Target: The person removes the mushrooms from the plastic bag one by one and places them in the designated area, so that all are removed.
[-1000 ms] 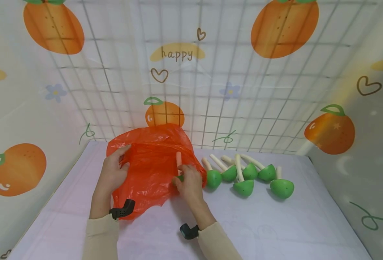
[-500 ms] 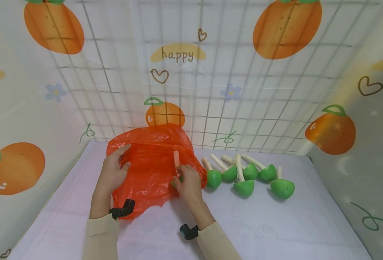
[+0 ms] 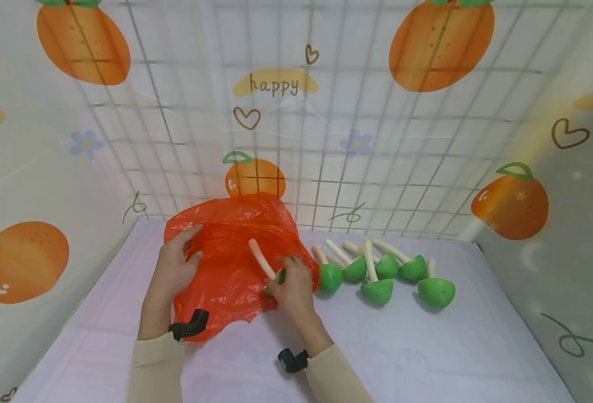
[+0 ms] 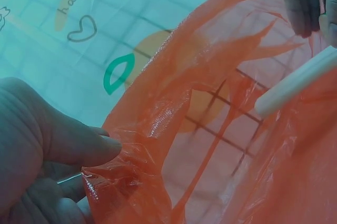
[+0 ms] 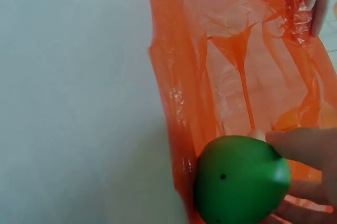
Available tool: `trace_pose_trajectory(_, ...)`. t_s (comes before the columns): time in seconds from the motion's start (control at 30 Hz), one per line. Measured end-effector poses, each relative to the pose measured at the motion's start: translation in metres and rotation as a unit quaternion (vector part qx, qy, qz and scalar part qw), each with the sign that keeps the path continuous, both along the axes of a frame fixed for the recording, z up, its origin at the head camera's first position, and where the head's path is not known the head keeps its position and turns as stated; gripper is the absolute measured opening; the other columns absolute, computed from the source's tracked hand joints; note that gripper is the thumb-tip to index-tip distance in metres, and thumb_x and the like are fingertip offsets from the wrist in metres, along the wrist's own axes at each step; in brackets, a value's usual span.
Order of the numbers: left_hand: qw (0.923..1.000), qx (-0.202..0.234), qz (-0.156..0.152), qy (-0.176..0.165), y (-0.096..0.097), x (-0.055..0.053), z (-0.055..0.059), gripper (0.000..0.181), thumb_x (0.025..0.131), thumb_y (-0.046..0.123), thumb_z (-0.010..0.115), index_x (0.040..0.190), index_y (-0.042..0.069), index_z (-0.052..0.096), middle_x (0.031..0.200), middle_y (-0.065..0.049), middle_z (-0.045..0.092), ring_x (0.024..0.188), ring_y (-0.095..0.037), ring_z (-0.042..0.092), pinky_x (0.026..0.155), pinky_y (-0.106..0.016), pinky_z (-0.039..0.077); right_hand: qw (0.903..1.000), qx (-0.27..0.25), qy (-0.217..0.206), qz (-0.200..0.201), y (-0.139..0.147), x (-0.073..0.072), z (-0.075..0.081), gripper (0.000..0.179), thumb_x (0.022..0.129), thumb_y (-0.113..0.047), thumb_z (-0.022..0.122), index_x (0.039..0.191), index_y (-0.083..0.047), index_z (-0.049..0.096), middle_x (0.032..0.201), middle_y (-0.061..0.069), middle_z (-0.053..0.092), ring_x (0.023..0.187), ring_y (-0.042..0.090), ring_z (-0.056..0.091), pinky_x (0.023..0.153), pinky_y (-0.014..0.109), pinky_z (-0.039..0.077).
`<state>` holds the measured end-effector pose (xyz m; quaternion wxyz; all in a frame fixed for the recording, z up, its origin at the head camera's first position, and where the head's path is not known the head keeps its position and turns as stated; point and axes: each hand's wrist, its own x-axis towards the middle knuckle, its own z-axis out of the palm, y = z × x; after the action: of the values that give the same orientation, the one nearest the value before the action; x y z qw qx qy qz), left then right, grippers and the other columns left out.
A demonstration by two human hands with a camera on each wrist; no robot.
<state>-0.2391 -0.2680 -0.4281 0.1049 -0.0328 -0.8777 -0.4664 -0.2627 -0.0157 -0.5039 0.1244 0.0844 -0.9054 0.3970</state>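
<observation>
A thin orange-red plastic bag (image 3: 218,268) lies spread out with its mouth held apart. My left hand (image 3: 178,266) grips the bag's left edge, and the left wrist view shows the bunched film between thumb and fingers. In my right hand (image 3: 295,288) is a mushroom-shaped piece with a green domed cap (image 5: 239,182) and a pale stem (image 3: 261,258). Thumb and fingers hold it around the cap, at the right side of the bag's mouth. Its stem points away and to the left, over the bag's opening. Part of the cap is hidden by the right hand in the head view.
Several more mushroom-shaped pieces (image 3: 377,291) with green caps lie to the right of the bag, the closest piece (image 3: 330,278) right beside it. A wire grid (image 3: 347,179) under printed cloth stands at the back of the pale tabletop (image 3: 427,358).
The mushroom-shaped piece in my right hand has tipped, its stem swinging from upright to leaning left. The left hand and the bag stay nearly where they were.
</observation>
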Motion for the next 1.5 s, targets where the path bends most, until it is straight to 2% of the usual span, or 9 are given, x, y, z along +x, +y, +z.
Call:
trace_pose_trajectory(0.23,1.0000,-0.002,-0.001,0.002,0.002,-0.001,-0.001,0.060,0.101,-0.006,0.060,0.159,0.005,0.044,0.158,-0.020,0.048,0.142,-0.044,0.048,0.111,-0.057,0.045,0.9972,-0.028,-0.063,0.026,0.006,0.002,0.001,0.057,0.083,-0.022,0.091,0.128,0.003,0.068,0.097,0.006,0.064,0.091,0.026,0.056,0.078,0.037,0.056)
trace_pose_trajectory(0.33,1.0000,-0.003,-0.001,0.004,0.002,-0.001,-0.002,0.060,0.102,-0.005,0.060,0.159,0.005,0.044,0.158,-0.020,0.047,0.142,-0.044,0.048,0.112,-0.057,0.045,0.9953,-0.039,-0.084,0.029,0.008,0.003,0.000,0.059,0.083,-0.022,0.091,0.130,0.003,0.067,0.097,0.006,0.063,0.090,0.025,0.056,0.073,0.033,0.057)
trace_pose_trajectory(0.4,1.0000,-0.004,-0.002,0.006,0.002,-0.001,-0.003,0.060,0.102,-0.005,0.059,0.159,0.005,0.045,0.158,-0.020,0.047,0.143,-0.043,0.048,0.112,-0.057,0.045,0.9946,-0.044,-0.090,0.029,0.009,0.004,0.000,0.059,0.083,-0.022,0.092,0.130,0.003,0.067,0.099,0.007,0.065,0.091,0.025,0.057,0.075,0.034,0.059)
trace_pose_trajectory(0.57,1.0000,-0.008,-0.001,0.004,0.004,0.000,-0.003,0.060,0.102,-0.005,0.059,0.159,0.005,0.044,0.158,-0.021,0.047,0.142,-0.044,0.048,0.111,-0.058,0.045,0.9949,-0.050,-0.083,0.030,0.010,0.006,0.000,0.061,0.082,-0.024,0.093,0.130,0.003,0.068,0.112,0.011,0.070,0.100,0.028,0.061,0.090,0.042,0.061)
trace_pose_trajectory(0.67,1.0000,-0.009,-0.001,0.003,0.005,0.000,-0.002,0.060,0.102,-0.004,0.059,0.160,0.006,0.044,0.158,-0.021,0.047,0.142,-0.044,0.049,0.110,-0.058,0.046,0.9945,-0.056,-0.082,0.032,0.011,0.008,0.002,0.060,0.082,-0.024,0.093,0.131,0.001,0.069,0.116,0.012,0.070,0.104,0.029,0.062,0.094,0.044,0.061)
trace_pose_trajectory(1.03,0.9999,0.015,-0.002,-0.007,0.006,0.000,-0.002,0.063,0.102,-0.009,0.053,0.162,0.008,0.041,0.159,-0.020,0.046,0.138,-0.044,0.051,0.107,-0.058,0.049,0.9937,-0.062,-0.081,0.046,0.014,0.017,0.017,0.061,0.081,-0.024,0.093,0.133,-0.002,0.070,0.122,0.011,0.070,0.111,0.030,0.062,0.096,0.046,0.060)
trace_pose_trajectory(1.17,0.9999,0.014,0.000,-0.010,0.006,0.001,-0.002,0.064,0.102,-0.010,0.052,0.162,0.009,0.041,0.159,-0.020,0.046,0.136,-0.044,0.052,0.107,-0.059,0.049,0.9946,-0.054,-0.062,0.062,0.018,0.021,0.024,0.059,0.082,-0.023,0.093,0.132,-0.002,0.071,0.121,0.011,0.071,0.108,0.028,0.063,0.094,0.044,0.061)
trace_pose_trajectory(1.4,0.9999,0.006,0.005,-0.013,0.006,0.002,0.000,0.064,0.102,-0.010,0.051,0.162,0.008,0.040,0.159,-0.022,0.046,0.138,-0.045,0.051,0.108,-0.060,0.048,0.9921,-0.064,-0.024,0.106,0.031,0.031,0.045,0.056,0.081,-0.019,0.093,0.130,-0.002,0.072,0.118,0.011,0.074,0.101,0.026,0.067,0.091,0.048,0.061)
trace_pose_trajectory(1.5,0.9999,0.002,0.005,-0.009,0.005,0.003,0.000,0.063,0.102,-0.010,0.051,0.161,0.006,0.041,0.158,-0.022,0.047,0.139,-0.046,0.050,0.107,-0.059,0.048,0.9906,-0.069,-0.013,0.117,0.036,0.035,0.056,0.054,0.080,-0.019,0.093,0.128,-0.004,0.073,0.115,0.008,0.075,0.100,0.025,0.068,0.097,0.051,0.057)
